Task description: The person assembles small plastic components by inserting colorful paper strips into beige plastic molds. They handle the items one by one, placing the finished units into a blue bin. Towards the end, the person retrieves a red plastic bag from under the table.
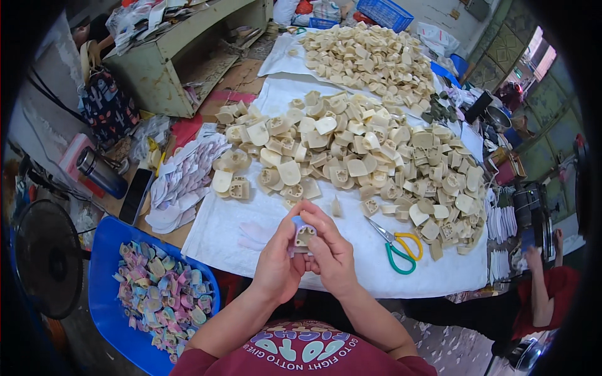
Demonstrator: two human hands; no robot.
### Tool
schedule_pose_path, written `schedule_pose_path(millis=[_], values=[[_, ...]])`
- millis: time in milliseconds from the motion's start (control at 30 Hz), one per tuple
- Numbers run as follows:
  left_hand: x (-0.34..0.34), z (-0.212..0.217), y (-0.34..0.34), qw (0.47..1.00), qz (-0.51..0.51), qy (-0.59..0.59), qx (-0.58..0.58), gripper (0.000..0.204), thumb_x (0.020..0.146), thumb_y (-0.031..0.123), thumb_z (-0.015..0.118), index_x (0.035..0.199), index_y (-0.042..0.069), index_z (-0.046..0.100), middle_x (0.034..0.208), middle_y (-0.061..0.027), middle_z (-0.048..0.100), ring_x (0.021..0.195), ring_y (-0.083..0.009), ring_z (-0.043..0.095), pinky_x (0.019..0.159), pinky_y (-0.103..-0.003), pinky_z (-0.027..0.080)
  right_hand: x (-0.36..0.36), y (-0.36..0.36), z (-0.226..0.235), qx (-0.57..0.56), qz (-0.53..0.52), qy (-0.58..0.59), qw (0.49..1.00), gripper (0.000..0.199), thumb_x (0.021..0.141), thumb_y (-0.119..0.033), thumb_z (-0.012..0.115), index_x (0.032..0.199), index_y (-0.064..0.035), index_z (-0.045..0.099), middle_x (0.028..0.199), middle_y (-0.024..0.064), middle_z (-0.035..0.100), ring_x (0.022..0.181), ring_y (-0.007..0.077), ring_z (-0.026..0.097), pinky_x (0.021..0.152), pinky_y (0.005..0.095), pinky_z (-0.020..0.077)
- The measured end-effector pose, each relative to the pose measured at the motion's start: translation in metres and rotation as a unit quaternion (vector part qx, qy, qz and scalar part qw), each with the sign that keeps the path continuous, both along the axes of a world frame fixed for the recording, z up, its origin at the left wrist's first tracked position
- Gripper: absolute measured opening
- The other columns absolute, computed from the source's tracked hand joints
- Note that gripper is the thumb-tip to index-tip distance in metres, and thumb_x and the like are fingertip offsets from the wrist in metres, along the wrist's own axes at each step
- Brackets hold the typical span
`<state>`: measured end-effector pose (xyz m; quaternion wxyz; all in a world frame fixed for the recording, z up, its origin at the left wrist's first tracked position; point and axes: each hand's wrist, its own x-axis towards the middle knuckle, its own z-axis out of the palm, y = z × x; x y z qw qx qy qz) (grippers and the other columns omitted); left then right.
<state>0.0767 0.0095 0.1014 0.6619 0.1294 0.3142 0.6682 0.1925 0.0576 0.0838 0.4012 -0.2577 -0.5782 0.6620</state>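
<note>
beige block (305, 238) sits between the two hands, over the near part of the white cloth (454, 276), its holed face up. the left hand (274, 258) is curled round its left side and the right hand (334, 254) bends in from the right, thumb against it; both grips are drawn in close on this one piece. something pale blue and lilac shows at its edges. beyond the hands lies a big pile of similar blocks (351, 147). scissors (396, 241) lie spread to the right, and a blue tub (103, 276) of coloured pieces (166, 294) stands to the left.
</note>
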Motion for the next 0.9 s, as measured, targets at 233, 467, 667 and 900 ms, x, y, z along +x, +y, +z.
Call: schedule_pose_path(millis=[233,467,667,900], values=[[0.004,0.007,-0.001,0.989,-0.008,0.143,-0.032,0.062,0.101,0.038,0.041,0.153,0.018,0.014,0.105,-0.0055,0.057,0.064,-0.0146,0.055,0.044,-0.027,0.042,0.002,0.016,0.008,-0.047,0.035,-0.041,0.997,0.034,0.095,-0.01,0.055,0.128,-0.0048,0.057,0.145,0.0091,0.041,0.076,0.0075,0.061,0.059,0.02,0.0493],[-0.011,-0.007,0.0,0.992,-0.047,0.116,0.012,0.069,0.098,0.032,0.051,0.153,0.023,0.011,0.104,-0.0076,0.056,0.06,-0.0162,0.053,0.044,-0.027,0.042,0.008,0.018,0.014,0.16,0.058,-0.134,0.976,0.042,0.085,-0.012,0.068,0.126,-0.0095,0.059,0.146,0.0119,0.04,0.129,0.0207,0.043,0.096,0.0345,0.0451],[-0.009,0.01,0.002,0.995,-0.089,0.011,0.04,0.079,0.095,0.034,0.057,0.154,0.025,0.005,0.117,-0.0105,0.055,0.09,-0.0184,0.061,0.067,-0.032,0.051,0.017,0.028,0.009,0.138,0.052,-0.096,0.984,0.048,0.08,-0.006,0.071,0.126,-0.009,0.059,0.148,0.0115,0.038,0.134,0.0219,0.04,0.096,0.0344,0.0458],[-0.016,-0.005,-0.004,0.99,-0.106,-0.017,0.093,0.1,0.085,0.017,0.072,0.154,0.025,0.0,0.119,-0.0084,0.056,0.093,-0.0185,0.062,0.083,-0.035,0.049,0.021,0.019,0.019,-0.104,0.147,0.063,0.982,0.046,0.086,-0.002,0.063,0.131,-0.003,0.055,0.15,0.0086,0.037,0.125,0.0167,0.048,0.096,0.0314,0.047]])
